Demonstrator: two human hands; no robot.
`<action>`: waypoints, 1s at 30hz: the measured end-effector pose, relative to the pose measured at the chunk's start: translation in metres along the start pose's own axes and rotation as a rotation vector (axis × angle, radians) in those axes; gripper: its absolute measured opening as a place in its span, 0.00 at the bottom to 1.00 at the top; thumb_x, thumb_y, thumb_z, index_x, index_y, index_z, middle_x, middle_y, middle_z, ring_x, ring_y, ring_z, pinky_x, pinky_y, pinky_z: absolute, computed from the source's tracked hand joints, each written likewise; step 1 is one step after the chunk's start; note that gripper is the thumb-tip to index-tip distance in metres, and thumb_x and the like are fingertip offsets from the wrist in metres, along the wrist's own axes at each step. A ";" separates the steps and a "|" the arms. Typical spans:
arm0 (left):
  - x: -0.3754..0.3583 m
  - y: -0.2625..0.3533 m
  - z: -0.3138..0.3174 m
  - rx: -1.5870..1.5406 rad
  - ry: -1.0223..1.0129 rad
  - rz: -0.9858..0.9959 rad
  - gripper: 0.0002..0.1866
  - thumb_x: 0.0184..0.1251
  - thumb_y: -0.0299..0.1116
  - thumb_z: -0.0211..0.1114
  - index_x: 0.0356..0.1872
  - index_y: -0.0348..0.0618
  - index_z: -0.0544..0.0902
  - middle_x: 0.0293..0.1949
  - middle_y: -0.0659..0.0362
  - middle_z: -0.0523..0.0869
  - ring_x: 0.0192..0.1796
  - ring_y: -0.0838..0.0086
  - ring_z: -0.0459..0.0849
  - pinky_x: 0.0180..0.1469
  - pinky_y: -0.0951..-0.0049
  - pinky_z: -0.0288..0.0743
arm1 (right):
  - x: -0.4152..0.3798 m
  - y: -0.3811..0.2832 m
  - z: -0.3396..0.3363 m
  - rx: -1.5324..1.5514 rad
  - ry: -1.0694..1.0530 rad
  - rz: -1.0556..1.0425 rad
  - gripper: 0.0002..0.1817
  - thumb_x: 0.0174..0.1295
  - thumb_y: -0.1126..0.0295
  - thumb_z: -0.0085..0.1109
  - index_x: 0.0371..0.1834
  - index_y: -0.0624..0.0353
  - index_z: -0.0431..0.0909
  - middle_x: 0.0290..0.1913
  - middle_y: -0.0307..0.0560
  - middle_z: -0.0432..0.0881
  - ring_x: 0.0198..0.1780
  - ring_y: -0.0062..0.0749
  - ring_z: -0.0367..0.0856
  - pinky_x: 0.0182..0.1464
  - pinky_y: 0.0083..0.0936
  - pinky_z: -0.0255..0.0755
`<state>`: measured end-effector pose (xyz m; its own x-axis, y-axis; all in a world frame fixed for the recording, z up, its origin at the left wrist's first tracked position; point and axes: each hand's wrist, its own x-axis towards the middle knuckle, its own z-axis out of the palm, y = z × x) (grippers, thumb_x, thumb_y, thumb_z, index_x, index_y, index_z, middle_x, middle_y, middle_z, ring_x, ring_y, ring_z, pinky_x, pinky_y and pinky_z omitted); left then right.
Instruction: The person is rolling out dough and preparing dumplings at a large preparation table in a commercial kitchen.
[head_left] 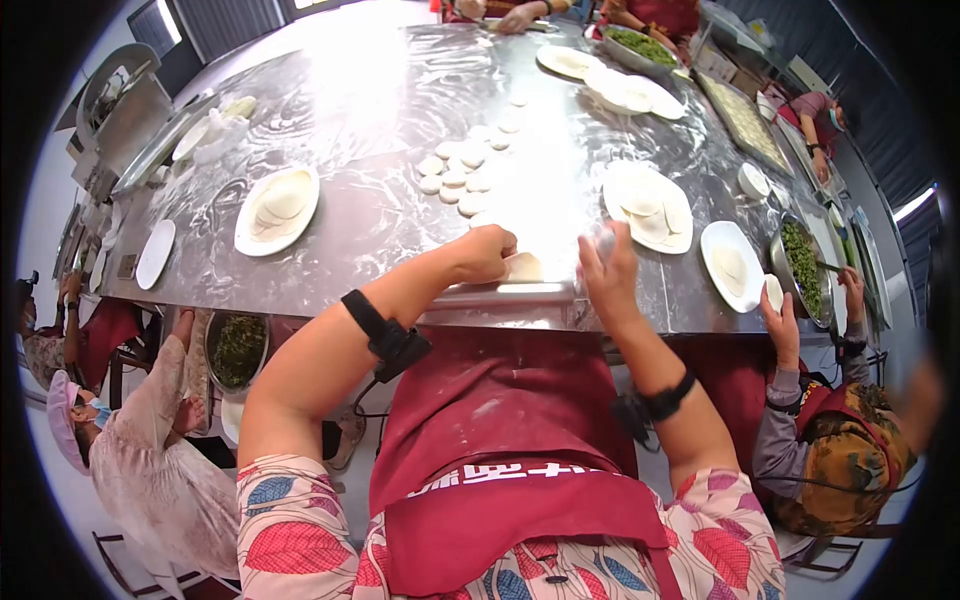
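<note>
My left hand (485,254) is closed at the table's near edge, its fingertips pinching the rim of a flat round dough wrapper (523,267). To the right, my right hand (610,272) is raised a little, thumb and fingers curled around a small whitish-grey thing (604,238). Blur and glare hide what that thing is. Just beyond my left hand lie several small flattened dough pieces (473,155), loosely grouped on the floured metal table (360,215). Past my right hand, a white plate (686,238) carries a stack of rolled wrappers (643,208).
Another plate of wrappers (280,205) is at left. A bowl of green filling (800,265) stands at right, where a co-worker's hand (783,325) holds a wrapper. More co-workers sit at left and stand across the table. A tray (745,120) lies at the far right.
</note>
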<state>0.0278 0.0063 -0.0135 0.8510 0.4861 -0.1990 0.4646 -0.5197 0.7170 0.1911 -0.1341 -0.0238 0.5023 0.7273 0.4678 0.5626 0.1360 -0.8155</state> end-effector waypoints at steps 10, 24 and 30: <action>0.013 -0.008 0.008 0.081 0.057 0.057 0.10 0.54 0.29 0.58 0.33 0.32 0.81 0.30 0.44 0.84 0.35 0.59 0.83 0.39 0.63 0.74 | -0.023 -0.021 -0.015 0.040 -0.058 0.244 0.16 0.57 0.74 0.60 0.45 0.63 0.64 0.27 0.60 0.75 0.29 0.57 0.76 0.33 0.41 0.69; 0.012 -0.004 0.010 0.058 0.052 0.033 0.11 0.57 0.33 0.62 0.35 0.34 0.82 0.31 0.46 0.84 0.36 0.59 0.82 0.41 0.63 0.73 | -0.009 0.003 -0.006 -0.138 0.020 -0.051 0.17 0.58 0.72 0.61 0.45 0.61 0.64 0.26 0.58 0.74 0.27 0.53 0.75 0.31 0.40 0.68; -0.008 -0.010 0.005 0.037 0.064 0.040 0.10 0.56 0.28 0.57 0.38 0.34 0.80 0.31 0.47 0.84 0.37 0.61 0.82 0.41 0.64 0.73 | -0.012 0.006 -0.003 -0.045 0.004 0.022 0.16 0.58 0.73 0.61 0.44 0.61 0.64 0.24 0.57 0.75 0.25 0.54 0.77 0.28 0.40 0.69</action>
<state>0.0176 0.0040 -0.0227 0.8523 0.5075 -0.1264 0.4399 -0.5648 0.6982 0.1904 -0.1443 -0.0330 0.5176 0.7269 0.4513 0.5803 0.0894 -0.8095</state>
